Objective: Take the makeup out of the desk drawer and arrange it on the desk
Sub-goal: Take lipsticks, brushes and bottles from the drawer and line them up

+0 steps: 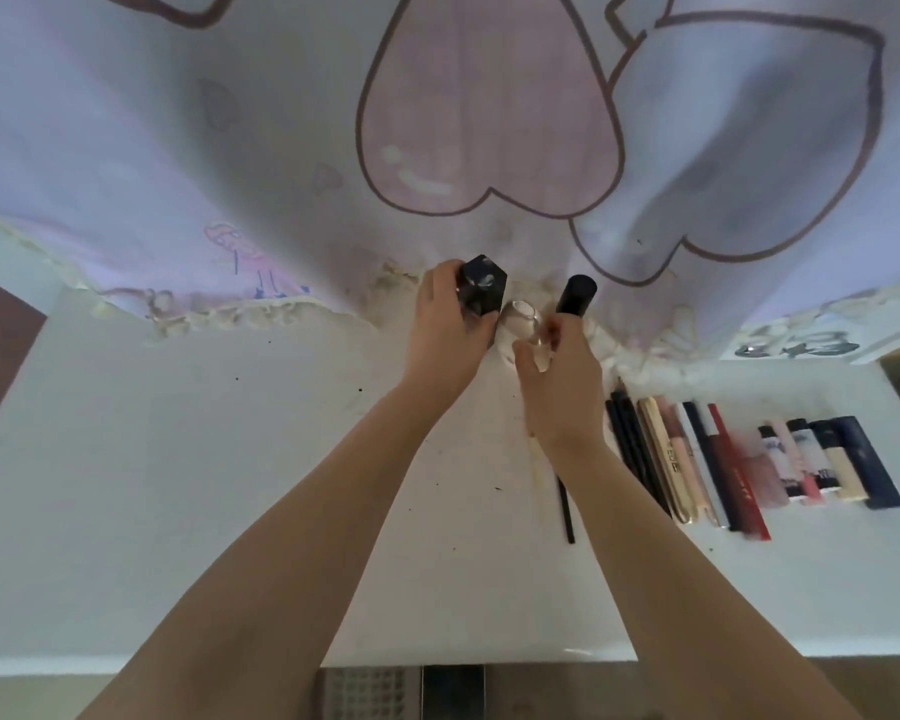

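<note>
My left hand (445,324) grips a faceted black bottle (481,296), upright at the desk's (178,459) far edge against the curtain (230,148). My right hand (557,376) pinches a black tube (575,296), also upright, just right of a pale round jar (520,319) between them. The sorted row of makeup (739,459) lies flat, farther right, nearer this hand.

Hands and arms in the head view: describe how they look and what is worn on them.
Both forearms are bare from the bottom edge of the picture to the wrists; no sleeve shows. The left hand and right hand wear no glove, and no watch, bracelet or ring can be seen. The fingers are slender; their nails are too blurred to tell whether they are painted.
</note>
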Motion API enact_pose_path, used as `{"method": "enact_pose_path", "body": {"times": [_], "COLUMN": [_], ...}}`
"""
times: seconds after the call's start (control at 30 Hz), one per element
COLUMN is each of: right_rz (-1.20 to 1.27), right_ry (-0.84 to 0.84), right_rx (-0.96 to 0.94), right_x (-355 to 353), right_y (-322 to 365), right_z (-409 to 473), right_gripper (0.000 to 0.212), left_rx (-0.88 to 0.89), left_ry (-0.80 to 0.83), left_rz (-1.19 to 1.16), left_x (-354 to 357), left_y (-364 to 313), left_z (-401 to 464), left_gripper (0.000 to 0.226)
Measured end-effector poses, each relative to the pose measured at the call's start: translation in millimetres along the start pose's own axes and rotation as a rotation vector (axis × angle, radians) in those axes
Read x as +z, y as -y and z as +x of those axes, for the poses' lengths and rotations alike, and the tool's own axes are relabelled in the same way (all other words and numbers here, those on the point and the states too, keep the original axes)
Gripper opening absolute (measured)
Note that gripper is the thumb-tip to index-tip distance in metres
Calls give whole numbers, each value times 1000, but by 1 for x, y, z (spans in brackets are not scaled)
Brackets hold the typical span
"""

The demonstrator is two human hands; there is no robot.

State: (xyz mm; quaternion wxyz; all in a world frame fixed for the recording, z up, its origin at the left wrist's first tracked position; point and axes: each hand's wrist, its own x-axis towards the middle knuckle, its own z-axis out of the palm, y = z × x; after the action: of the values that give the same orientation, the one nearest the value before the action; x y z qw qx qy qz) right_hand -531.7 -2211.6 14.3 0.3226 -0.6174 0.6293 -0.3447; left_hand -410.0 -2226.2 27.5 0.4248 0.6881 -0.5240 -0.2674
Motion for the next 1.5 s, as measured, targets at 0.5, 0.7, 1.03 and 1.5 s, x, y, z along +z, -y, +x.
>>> {"method": "enact_pose_path", "body": {"times": [0.5, 0.7, 1.03, 1.5], "right_rz": [-85, -574, -820, -540], "right_ry": [283, 835, 706, 1038], "right_rx": [-300, -260, -328, -159], "right_x": [-80, -66, -42, -107], "right_y": [-29, -124, -181, -148], "right_z": [-126, -225, -191, -211], "right_gripper": [13, 22, 66, 20], "left_rx": [29, -23, -143, -354], "left_ry": [106, 624, 579, 602], "left_rz": [47, 470, 1008, 296], "left_x": [-48, -12, 47, -27], "left_y": [13, 72, 113, 54], "left_z": [-199, -320, -310, -304], "left_gripper": [9, 47, 56, 26]}}
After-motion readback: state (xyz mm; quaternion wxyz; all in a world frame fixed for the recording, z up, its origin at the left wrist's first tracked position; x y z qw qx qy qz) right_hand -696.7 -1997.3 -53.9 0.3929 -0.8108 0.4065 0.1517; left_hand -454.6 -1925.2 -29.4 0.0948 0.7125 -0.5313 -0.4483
